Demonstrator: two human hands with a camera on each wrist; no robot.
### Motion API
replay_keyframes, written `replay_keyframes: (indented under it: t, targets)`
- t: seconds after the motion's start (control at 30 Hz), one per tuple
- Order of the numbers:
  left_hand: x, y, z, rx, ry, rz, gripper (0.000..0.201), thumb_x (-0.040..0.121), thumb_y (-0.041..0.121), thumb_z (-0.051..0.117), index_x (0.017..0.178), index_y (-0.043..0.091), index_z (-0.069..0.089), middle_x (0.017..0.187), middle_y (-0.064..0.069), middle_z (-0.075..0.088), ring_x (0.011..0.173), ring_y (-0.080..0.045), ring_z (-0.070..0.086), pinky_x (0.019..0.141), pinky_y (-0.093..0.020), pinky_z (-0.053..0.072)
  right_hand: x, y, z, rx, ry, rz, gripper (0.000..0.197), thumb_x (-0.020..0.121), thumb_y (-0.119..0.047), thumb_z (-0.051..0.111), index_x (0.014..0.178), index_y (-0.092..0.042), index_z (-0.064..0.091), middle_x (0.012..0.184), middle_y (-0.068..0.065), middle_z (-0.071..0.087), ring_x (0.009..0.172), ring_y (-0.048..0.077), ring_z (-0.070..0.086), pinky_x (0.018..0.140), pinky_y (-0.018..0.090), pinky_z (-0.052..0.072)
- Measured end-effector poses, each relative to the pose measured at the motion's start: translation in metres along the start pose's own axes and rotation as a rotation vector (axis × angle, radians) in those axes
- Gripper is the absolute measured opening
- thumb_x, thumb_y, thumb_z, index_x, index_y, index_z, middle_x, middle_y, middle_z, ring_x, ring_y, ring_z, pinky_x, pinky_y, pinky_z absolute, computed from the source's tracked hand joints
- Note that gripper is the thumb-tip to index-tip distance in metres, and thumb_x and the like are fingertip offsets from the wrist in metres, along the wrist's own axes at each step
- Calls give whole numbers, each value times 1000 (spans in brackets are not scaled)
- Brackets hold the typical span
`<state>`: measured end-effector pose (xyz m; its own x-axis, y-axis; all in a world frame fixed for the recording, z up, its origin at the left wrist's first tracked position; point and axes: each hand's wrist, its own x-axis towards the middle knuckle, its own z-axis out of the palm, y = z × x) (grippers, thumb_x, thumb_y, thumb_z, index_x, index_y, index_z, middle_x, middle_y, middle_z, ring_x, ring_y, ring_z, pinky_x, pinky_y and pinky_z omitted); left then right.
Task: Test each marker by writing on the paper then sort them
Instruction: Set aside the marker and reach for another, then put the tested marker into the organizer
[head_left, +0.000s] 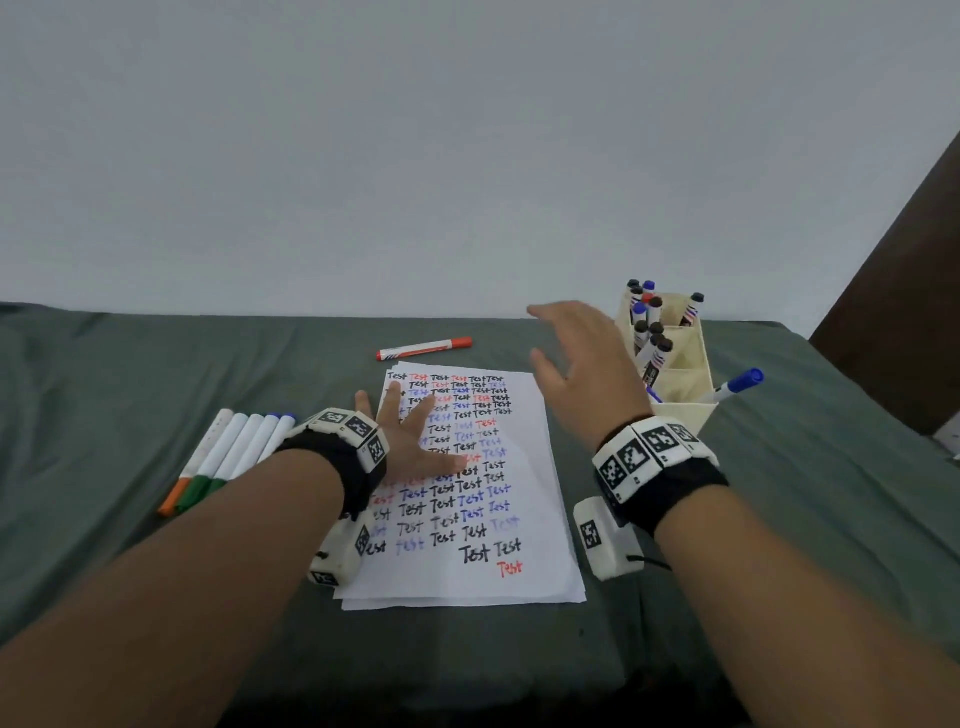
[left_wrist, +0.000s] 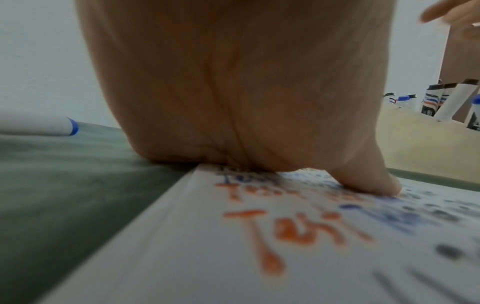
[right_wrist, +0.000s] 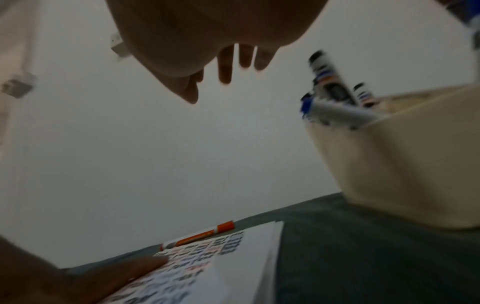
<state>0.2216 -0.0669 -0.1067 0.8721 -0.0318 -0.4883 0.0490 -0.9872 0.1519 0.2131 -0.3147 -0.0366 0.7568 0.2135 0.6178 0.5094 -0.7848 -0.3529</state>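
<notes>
A white paper (head_left: 524, 467) covered in "Test" in black, red and blue lies mid-table. My left hand (head_left: 410, 436) presses flat on its left side, fingers spread; its thumb (left_wrist: 371, 183) rests on the sheet (left_wrist: 233, 257). My right hand (head_left: 576, 358) hovers open and empty above the paper's upper right corner, beside the cream holder (head_left: 685, 395), its fingers (right_wrist: 226, 67) straight. A red marker (head_left: 425, 348) lies capped beyond the paper's top edge, also the red marker (right_wrist: 200, 235) in the right wrist view.
The cream holder (right_wrist: 405, 164) has stepped compartments with several black, blue and red capped markers; one blue marker (head_left: 740, 384) leans out at the front. A row of white markers (head_left: 228, 457) with blue, green and orange ends lies left of the paper. Grey-green cloth (head_left: 156, 571) covers the table.
</notes>
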Motion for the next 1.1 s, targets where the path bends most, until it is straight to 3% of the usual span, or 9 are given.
replay_keyframes:
  t: [0.13,0.2,0.27,0.47,0.57,0.67,0.77,0.9,1.1]
  targets:
    - [2,0,1,19,4,-12,138,26,113,20,145,56,-22,158,6,-37,141,-45,-34,115,-68,-5,6,5,33,-47,-598,146,65,101,-43,57,158,-31,30,166,1,27,155,22,16,125,41,17]
    - [2,0,1,36,10,-12,136,28,113,21,145,56,-21,159,5,-36,142,-45,-33,115,-68,-5,7,12,47,-114,-777,201,73,100,-53,55,161,-31,22,170,5,15,157,26,7,126,45,14]
    - [1,0,1,50,21,-16,133,32,112,21,145,56,-20,159,6,-34,144,-44,-30,115,-68,-5,8,15,56,-149,-864,240,78,99,-59,52,162,-30,17,171,7,8,157,30,3,126,48,14]
    - [2,-4,1,133,44,-14,122,40,110,11,146,56,-18,162,6,-27,149,-41,-19,115,-68,-1,2,14,70,-208,-939,235,74,98,-64,47,160,-33,22,170,6,11,155,35,7,121,54,21]
    - [11,-8,-9,131,139,3,105,51,103,3,145,57,11,165,8,2,151,-33,3,111,-69,3,2,11,71,-252,-939,234,76,96,-66,48,160,-33,24,169,6,12,155,35,9,121,54,23]
    - [26,-7,-27,175,326,3,99,58,99,1,135,49,38,154,6,31,144,-26,25,109,-73,10,3,11,69,-239,-941,237,74,96,-63,50,159,-34,24,168,6,13,154,34,10,121,53,25]
    - [46,-10,-45,283,416,11,89,72,92,17,140,40,37,151,3,35,138,-27,34,109,-63,27,3,10,67,-236,-946,244,74,96,-62,51,159,-33,25,168,7,13,155,34,10,121,53,25]
    - [69,-18,-66,273,423,25,63,93,61,46,143,23,40,139,-6,49,125,-28,48,101,-48,46,3,9,67,-232,-941,255,71,97,-61,52,157,-32,29,167,9,14,154,34,12,119,53,27]
    - [75,-20,-79,359,431,-7,23,98,28,51,116,19,63,99,-1,61,89,-22,61,78,-37,55,3,10,68,-216,-931,281,69,97,-59,51,156,-29,31,168,8,11,155,34,9,117,53,28]
